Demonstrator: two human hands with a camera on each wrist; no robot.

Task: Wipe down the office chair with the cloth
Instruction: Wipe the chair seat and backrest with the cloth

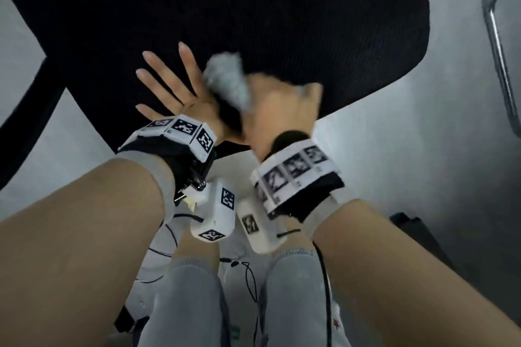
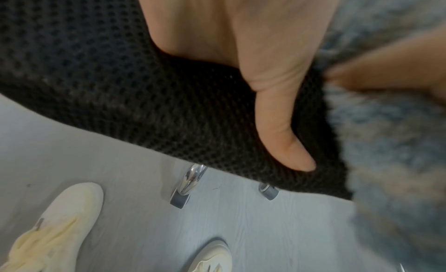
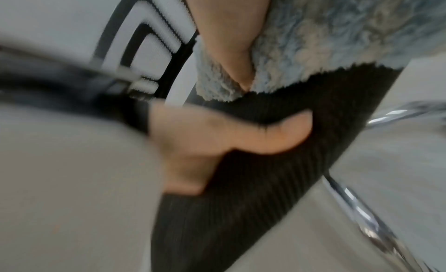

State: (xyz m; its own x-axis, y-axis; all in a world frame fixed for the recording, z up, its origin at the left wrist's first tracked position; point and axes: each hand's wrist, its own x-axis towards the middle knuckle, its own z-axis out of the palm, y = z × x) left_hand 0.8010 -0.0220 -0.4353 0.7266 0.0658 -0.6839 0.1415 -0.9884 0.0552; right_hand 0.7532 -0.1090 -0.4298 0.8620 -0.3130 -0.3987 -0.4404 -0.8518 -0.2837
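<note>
The office chair's black mesh seat point(image 1: 253, 14) fills the upper head view. My left hand point(image 1: 172, 84) lies flat on its front part with the fingers spread and straight; its thumb point(image 2: 284, 134) rests near the seat's front edge point(image 2: 144, 112). Right beside it, my right hand point(image 1: 282, 110) grips a fluffy grey-blue cloth point(image 1: 225, 79) and presses it on the seat; this hand is blurred. In the right wrist view the cloth point(image 3: 325, 37) bunches round my right thumb point(image 3: 231, 52) above the seat point(image 3: 241, 190). The left wrist view shows the cloth point(image 2: 391, 142) at the right.
A chrome chair leg with grey casters point(image 2: 185, 188) stands on the pale grey floor point(image 2: 265, 228) under the seat. My pale shoes point(image 2: 55, 224) and jeans point(image 1: 191, 304) are just in front. A black armrest point(image 1: 25, 121) runs at left, a chrome tube point(image 1: 501, 51) at right.
</note>
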